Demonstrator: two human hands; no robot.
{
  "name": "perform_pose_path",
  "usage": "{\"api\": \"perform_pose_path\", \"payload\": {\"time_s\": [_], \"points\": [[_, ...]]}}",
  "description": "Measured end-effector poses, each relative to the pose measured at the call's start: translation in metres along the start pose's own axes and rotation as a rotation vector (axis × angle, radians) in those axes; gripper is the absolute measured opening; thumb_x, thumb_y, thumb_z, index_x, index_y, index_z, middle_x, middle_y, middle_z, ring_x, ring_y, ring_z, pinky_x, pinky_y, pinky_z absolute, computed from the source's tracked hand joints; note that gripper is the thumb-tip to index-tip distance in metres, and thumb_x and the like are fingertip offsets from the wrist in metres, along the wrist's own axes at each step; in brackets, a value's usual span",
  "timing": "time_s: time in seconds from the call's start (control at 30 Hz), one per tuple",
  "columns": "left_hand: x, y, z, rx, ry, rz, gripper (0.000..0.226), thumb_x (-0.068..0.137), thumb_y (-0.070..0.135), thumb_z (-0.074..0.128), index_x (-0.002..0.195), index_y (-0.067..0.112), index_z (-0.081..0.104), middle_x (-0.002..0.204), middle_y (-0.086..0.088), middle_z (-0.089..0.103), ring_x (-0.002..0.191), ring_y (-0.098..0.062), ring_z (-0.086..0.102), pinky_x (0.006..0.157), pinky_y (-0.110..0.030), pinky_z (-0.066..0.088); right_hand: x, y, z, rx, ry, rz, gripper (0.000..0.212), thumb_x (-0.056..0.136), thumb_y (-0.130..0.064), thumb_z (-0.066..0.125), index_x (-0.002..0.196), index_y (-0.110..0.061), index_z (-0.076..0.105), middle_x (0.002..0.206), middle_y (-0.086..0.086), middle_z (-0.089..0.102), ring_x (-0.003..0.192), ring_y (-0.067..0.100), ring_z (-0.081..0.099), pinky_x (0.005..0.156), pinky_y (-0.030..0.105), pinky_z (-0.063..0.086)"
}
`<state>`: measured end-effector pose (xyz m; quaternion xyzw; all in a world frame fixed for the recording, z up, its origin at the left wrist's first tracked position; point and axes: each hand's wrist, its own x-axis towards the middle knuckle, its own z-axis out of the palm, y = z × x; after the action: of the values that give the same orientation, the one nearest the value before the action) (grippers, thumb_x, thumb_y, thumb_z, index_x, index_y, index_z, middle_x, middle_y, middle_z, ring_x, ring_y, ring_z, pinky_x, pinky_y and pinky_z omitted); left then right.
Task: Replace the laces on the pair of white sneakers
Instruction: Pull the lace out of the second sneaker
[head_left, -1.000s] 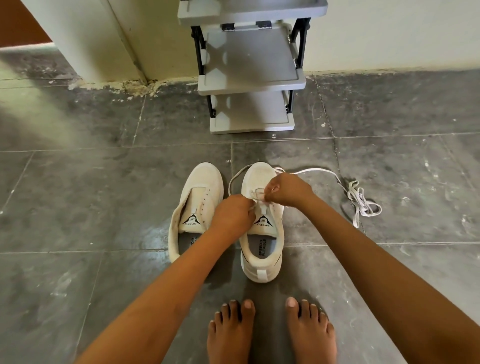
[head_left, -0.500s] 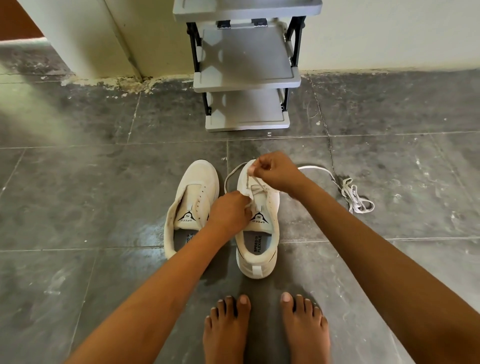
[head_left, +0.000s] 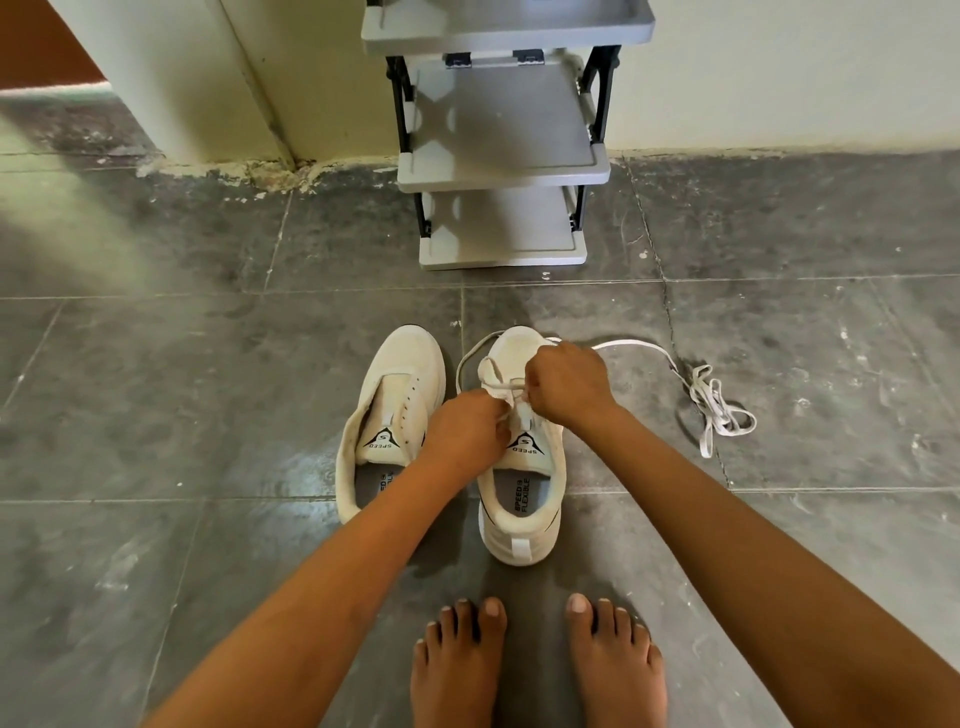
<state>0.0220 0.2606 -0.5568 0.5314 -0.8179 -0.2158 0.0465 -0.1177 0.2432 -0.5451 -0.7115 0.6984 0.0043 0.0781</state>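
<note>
Two white sneakers stand side by side on the grey tiled floor. The left sneaker (head_left: 395, 405) has bare eyelets and no lace. The right sneaker (head_left: 519, 493) carries a white lace (head_left: 498, 387) threaded through its lower eyelets, with a loop trailing past the toe. My left hand (head_left: 465, 431) pinches the lace at the tongue's left side. My right hand (head_left: 563, 382) grips the lace over the sneaker's front half. A second white lace (head_left: 719, 410) lies bunched on the floor to the right.
A grey shoe rack (head_left: 501, 166) with black posts stands against the wall straight ahead. My bare feet (head_left: 535, 660) are planted just behind the sneakers. A wall corner (head_left: 260, 104) juts out at the back left.
My right hand rose towards the toe pulling the lace, then came back down over the eyelets. My left hand stayed at the tongue.
</note>
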Motion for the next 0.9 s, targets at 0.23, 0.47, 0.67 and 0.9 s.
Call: {"api": "perform_pose_path", "payload": {"time_s": [0.23,0.47,0.67,0.9], "points": [[0.001,-0.004,0.003,0.028,0.006,0.012,0.023,0.092,0.019,0.047,0.096,0.004,0.065,0.094,-0.013,0.061,0.088,-0.028,0.058,0.071,-0.033,0.043,0.003,-0.008,-0.047,1.222,0.156,0.03,0.013,0.084,-0.02,0.068,0.071,-0.017,0.066,0.065,-0.007,0.06,0.061,0.003,0.054,0.067,0.018,0.048],[0.001,-0.002,0.003,0.057,-0.023,0.001,0.023,0.091,0.021,0.047,0.099,0.006,0.064,0.098,-0.013,0.06,0.091,-0.03,0.058,0.075,-0.037,0.047,-0.006,0.014,0.007,0.308,-0.178,0.108,0.034,0.078,-0.039,0.066,0.109,-0.024,0.066,0.117,0.0,0.06,0.106,0.02,0.056,0.081,0.031,0.044],[0.001,0.0,0.002,0.022,-0.016,-0.011,0.02,0.091,0.018,0.048,0.096,0.005,0.062,0.098,-0.013,0.062,0.091,-0.03,0.059,0.074,-0.037,0.046,-0.004,0.002,0.011,0.158,-0.03,0.119,0.017,0.085,-0.022,0.057,0.095,-0.016,0.069,0.106,0.004,0.061,0.099,0.024,0.058,0.073,0.031,0.042],[0.002,0.0,0.002,-0.004,-0.021,-0.014,0.021,0.09,0.019,0.05,0.089,0.005,0.065,0.085,-0.009,0.058,0.084,-0.029,0.059,0.064,-0.029,0.038,0.002,-0.009,-0.057,1.255,0.024,-0.155,0.014,0.085,-0.014,0.066,0.073,-0.022,0.064,0.059,-0.015,0.063,0.059,-0.005,0.056,0.061,0.009,0.046]]}}
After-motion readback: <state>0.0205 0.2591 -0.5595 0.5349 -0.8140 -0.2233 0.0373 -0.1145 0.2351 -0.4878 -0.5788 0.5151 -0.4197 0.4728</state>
